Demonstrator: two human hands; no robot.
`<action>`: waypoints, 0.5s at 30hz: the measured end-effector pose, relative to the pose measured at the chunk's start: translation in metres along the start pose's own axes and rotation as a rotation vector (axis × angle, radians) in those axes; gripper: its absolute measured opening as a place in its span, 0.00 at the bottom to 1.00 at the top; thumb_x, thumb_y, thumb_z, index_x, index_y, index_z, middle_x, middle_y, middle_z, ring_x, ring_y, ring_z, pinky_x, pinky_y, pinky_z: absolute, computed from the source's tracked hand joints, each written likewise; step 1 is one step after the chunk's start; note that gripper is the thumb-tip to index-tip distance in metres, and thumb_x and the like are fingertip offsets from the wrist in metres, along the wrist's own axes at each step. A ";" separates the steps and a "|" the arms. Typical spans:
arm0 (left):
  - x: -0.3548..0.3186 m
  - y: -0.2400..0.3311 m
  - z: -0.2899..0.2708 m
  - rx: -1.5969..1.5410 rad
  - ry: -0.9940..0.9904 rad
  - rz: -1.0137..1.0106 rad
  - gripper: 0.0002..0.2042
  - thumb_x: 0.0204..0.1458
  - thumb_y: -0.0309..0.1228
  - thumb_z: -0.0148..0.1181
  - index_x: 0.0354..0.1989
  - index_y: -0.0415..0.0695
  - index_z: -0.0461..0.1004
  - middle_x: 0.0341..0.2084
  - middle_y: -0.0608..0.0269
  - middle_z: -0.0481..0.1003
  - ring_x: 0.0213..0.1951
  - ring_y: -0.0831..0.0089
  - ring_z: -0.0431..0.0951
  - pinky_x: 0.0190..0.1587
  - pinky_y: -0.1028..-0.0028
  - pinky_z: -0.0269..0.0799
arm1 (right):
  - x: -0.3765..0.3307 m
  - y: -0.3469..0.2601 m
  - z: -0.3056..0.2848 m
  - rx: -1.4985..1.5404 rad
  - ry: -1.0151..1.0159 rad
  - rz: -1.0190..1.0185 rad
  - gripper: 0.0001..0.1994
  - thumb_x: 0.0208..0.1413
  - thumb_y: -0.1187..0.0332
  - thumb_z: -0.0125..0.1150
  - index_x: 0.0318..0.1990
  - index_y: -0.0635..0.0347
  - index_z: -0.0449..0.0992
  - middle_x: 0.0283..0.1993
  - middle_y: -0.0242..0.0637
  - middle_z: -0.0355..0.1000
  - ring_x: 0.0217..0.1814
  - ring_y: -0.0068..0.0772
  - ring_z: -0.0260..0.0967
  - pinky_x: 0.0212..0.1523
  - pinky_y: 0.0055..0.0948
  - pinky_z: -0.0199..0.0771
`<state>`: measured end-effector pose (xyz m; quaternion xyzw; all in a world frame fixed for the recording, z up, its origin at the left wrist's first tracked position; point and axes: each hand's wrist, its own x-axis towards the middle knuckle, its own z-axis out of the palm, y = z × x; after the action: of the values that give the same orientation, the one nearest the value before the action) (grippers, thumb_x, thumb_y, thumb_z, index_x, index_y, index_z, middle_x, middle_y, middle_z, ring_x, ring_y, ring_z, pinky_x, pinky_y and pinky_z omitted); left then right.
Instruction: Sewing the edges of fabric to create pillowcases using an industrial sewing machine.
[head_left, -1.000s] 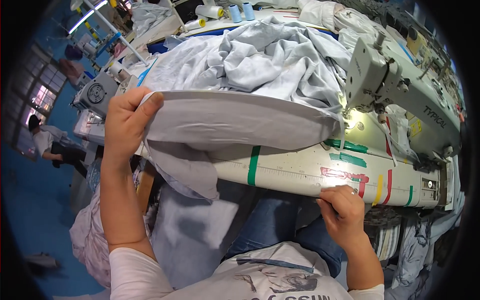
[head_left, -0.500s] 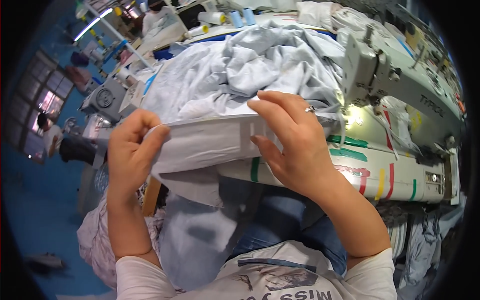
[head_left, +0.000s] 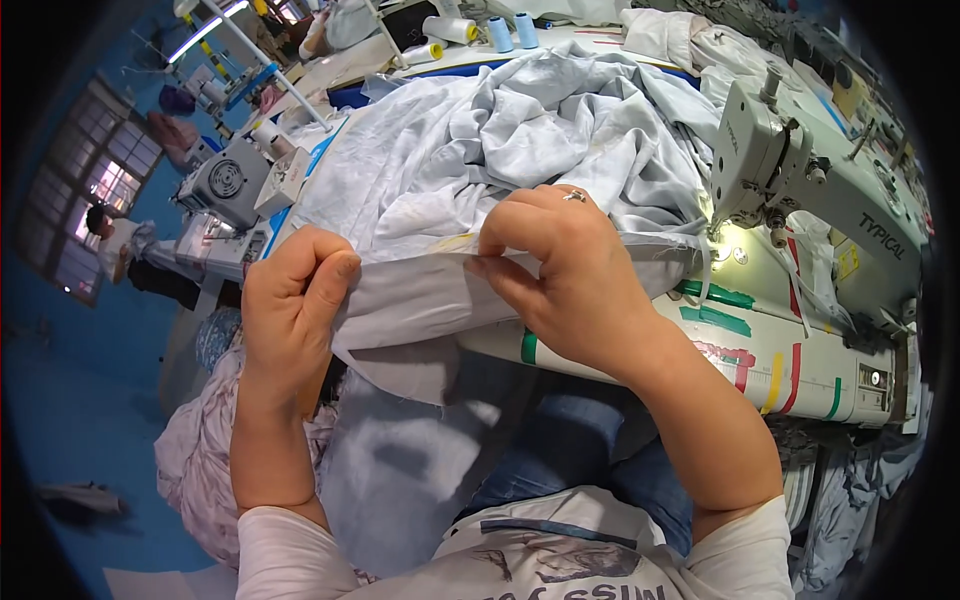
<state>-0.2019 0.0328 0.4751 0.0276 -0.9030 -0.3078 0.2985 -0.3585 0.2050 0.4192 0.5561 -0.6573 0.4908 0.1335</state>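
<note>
A pale grey strip of fabric (head_left: pixel 410 300) stretches between my two hands in front of the sewing machine. My left hand (head_left: pixel 300 300) pinches its left end, thumb pressed against the bent fingers. Farther right, my right hand (head_left: pixel 560 265) grips the upper edge of the same strip, fingertips pressed together; a ring shows on one finger. The strip's right end runs on to the sewing machine head (head_left: pixel 760 170), near the lit needle area, where a narrow tail hangs down. Behind the strip a large heap of light grey cloth (head_left: pixel 530 120) covers the table.
Coloured tape strips (head_left: pixel 775 380) mark the machine bed's front. Blue thread cones (head_left: pixel 512 33) stand at the back, beside lying yellow-ended thread cones (head_left: pixel 450 30). Crumpled pinkish cloth (head_left: pixel 200 450) hangs at lower left. Another person (head_left: pixel 115 240) is at far left, near a grey machine motor (head_left: pixel 235 180).
My right hand has gone from spread fingers to a pinch on the fabric's edge, shifting slightly left along it. The whole view has shifted, so the machine appears farther right and lower.
</note>
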 end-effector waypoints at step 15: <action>-0.017 0.022 -0.001 -0.025 -1.151 0.287 0.10 0.44 0.38 0.67 0.29 0.46 0.79 0.18 0.67 0.74 0.21 0.69 0.77 0.22 0.70 0.69 | -0.109 -0.043 -0.021 0.015 -0.289 -0.067 0.11 0.40 0.72 0.57 0.34 0.65 0.72 0.30 0.38 0.67 0.32 0.40 0.69 0.33 0.34 0.71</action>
<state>-0.1847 0.0536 0.4793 -0.2698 -0.9106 -0.2404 -0.2003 -0.2912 0.2916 0.3721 0.6437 -0.6470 0.4057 0.0497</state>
